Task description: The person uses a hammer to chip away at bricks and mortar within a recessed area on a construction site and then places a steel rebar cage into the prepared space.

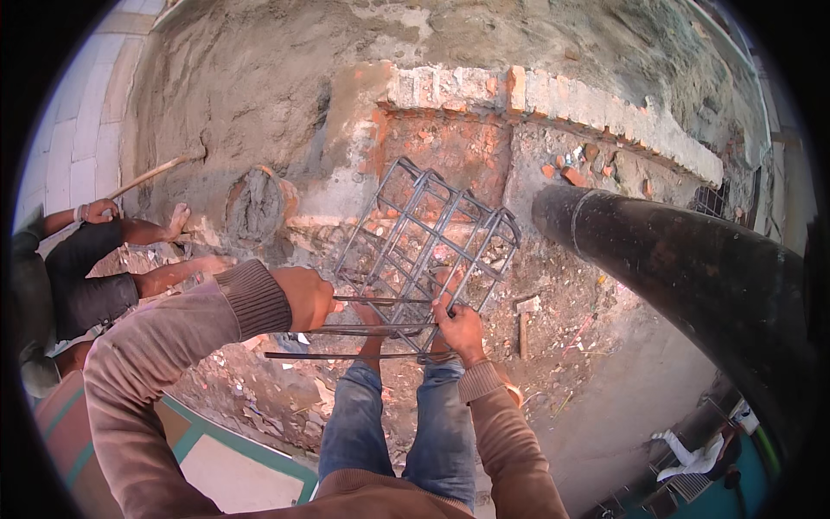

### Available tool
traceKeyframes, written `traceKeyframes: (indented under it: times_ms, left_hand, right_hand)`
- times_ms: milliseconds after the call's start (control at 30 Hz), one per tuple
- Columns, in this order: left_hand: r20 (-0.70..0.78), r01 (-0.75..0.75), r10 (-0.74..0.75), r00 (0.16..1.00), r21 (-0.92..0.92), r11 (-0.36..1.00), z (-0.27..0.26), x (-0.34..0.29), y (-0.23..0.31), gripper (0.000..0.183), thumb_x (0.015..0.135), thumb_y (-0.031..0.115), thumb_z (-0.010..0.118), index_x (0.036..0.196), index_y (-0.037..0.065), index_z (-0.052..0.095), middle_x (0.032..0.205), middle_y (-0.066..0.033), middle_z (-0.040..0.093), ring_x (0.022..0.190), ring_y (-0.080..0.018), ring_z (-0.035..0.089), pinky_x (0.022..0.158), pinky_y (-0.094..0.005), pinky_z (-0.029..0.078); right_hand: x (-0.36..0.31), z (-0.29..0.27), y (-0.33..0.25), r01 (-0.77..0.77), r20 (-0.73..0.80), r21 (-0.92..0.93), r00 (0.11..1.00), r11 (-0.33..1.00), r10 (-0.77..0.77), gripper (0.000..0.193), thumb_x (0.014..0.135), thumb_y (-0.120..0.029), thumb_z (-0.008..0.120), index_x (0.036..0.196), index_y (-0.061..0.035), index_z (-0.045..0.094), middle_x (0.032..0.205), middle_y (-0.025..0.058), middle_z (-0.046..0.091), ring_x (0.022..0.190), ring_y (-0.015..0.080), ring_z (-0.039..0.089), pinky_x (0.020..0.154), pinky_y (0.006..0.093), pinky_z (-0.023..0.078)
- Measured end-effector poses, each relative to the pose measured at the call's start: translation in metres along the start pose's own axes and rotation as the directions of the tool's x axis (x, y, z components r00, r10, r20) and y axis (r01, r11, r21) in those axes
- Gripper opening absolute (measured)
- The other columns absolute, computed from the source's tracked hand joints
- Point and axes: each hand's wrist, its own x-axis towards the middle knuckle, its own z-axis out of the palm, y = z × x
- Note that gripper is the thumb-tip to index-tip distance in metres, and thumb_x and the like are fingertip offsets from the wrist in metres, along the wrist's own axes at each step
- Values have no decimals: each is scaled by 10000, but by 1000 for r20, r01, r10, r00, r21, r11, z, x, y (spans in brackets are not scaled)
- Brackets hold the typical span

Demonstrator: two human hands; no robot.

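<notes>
Below the brick wall (pixel 553 95), both hands — left (pixel 303 298), right (pixel 458 329) — grip the rebar cage (pixel 424 246), pointing away.

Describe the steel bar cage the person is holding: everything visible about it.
The bar cage is a box-shaped frame of long dark metal rods tied with square loops, greyish and dusty. It leans away from the person over brick rubble. The left hand grips rods sticking out sideways at its near end; the right hand holds its near lower corner.
</notes>
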Motion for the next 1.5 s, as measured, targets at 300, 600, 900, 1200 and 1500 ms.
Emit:
traceKeyframes:
  times_ms: [300, 600, 900, 1200, 1500]
  left_hand:
    - [-246, 78, 50, 968, 486, 871, -77, 55, 30, 420, 908, 430, 631, 912, 20, 722, 865, -144, 720, 846, -331, 712, 711, -442, 559]
    - [-369, 109, 187, 911, 651, 751, -77, 128, 29, 248, 888, 251, 593, 852, 37, 713, 762, -83, 701, 766, -262, 718, 643, -387, 562]
    - [-438, 191, 327, 838, 795, 576, -87, 186, 14, 179, 853, 166, 577, 748, 46, 659, 649, -52, 658, 622, -215, 686, 524, -348, 519]
    - [-581, 339, 279, 765, 731, 592, -56, 240, -25, 211, 872, 194, 610, 727, 48, 656, 620, -27, 632, 612, -202, 682, 525, -340, 516]
    - [-513, 155, 182, 839, 547, 823, -70, 245, -29, 421, 889, 423, 649, 752, 29, 695, 758, -118, 680, 763, -263, 701, 655, -383, 544]
  right_hand:
    - [71, 55, 34, 266, 108, 254, 948, 930, -301, 1113, 708, -691, 736, 1248, 240, 453, 1237, 384, 565, 1258, 449, 512, 1098, 446, 351]
    - [128, 57, -26, 16, -76, -90, 997, 996, -23, 873, 784, -696, 634, 1135, 103, 605, 1230, 358, 577, 1262, 466, 481, 1131, 485, 294]
    - [237, 162, -4, 196, -384, 408, 923, 892, -27, 746, 871, -515, 686, 1040, 194, 527, 1049, 340, 548, 1072, 470, 512, 979, 500, 379]
    - [315, 211, -1, 310, -415, 447, 903, 839, -113, 739, 765, -430, 820, 1144, 134, 530, 1216, 308, 501, 1140, 437, 499, 1011, 456, 400]
    - [320, 203, 16, 143, 8, 434, 987, 890, -162, 791, 796, -314, 766, 1322, 157, 407, 1370, 330, 440, 1318, 425, 432, 1108, 438, 355]
